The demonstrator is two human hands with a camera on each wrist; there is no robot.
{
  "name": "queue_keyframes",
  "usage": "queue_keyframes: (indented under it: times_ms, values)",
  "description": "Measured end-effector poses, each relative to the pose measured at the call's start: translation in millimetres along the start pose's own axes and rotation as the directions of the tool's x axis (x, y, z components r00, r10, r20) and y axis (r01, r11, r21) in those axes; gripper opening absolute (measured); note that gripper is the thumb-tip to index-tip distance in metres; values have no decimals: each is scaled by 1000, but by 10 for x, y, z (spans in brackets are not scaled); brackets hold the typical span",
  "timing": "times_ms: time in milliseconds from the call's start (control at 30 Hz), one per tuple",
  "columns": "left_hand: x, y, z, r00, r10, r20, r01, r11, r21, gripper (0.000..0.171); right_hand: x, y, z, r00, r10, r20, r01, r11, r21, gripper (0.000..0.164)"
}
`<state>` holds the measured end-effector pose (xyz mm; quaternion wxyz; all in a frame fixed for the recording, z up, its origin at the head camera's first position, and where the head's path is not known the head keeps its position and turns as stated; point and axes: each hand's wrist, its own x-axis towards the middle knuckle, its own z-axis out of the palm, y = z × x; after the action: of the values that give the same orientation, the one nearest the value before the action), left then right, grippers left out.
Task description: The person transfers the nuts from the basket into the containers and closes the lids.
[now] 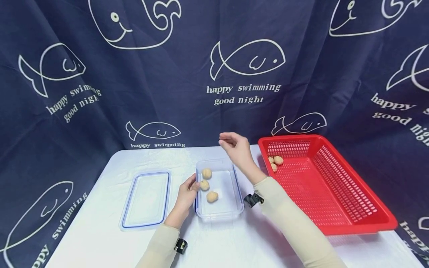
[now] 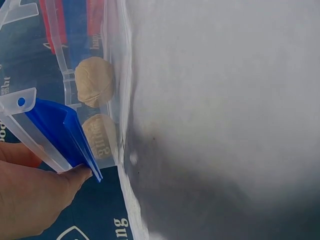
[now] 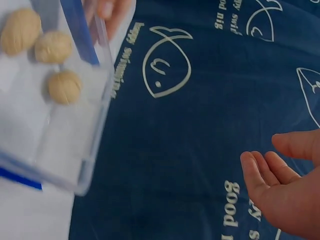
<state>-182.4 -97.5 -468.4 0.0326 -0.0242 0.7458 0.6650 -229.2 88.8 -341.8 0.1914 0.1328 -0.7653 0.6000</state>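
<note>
A clear plastic food container (image 1: 228,182) with blue side clips stands in the middle of the table, uncovered. Three walnuts (image 1: 212,197) lie inside along its left part. My left hand (image 1: 187,195) grips the container's left wall, thumb and fingers around its blue clip (image 2: 60,130). Raised above the container's far right corner, my right hand (image 1: 236,149) holds nothing; in the right wrist view its thumb and fingers are apart and slightly bent. The walnuts (image 3: 64,87) also show through the container in both wrist views.
A red perforated basket (image 1: 348,186) stands to the right, with three walnuts (image 1: 278,160) in its far left corner. Left of the container, a clear lid (image 1: 145,201) with a blue seal lies flat on the white tablecloth (image 1: 100,230). A dark blue fish-print curtain (image 1: 194,74) hangs behind.
</note>
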Motion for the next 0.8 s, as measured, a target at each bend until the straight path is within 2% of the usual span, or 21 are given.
queue_keyframes:
  times_ms: [233,433,667,800]
  values:
    - [11,-11,-2,1000,2,0,-2,1000,-13,49,122,-1,-310,999,-20,-28,18,998,-57,22]
    - [20,-15,-4,1000,-3,5,3,1000,-19,49,180,109,-615,997,-38,-71,36,999,-28,22]
    - [19,-20,-13,1000,11,11,-10,1000,-10,48,228,285,-1040,989,-25,-147,16,998,-61,26]
    - [19,-24,-20,1000,-7,4,7,1000,-4,49,183,283,-1253,982,-1,-188,-20,994,-111,26]
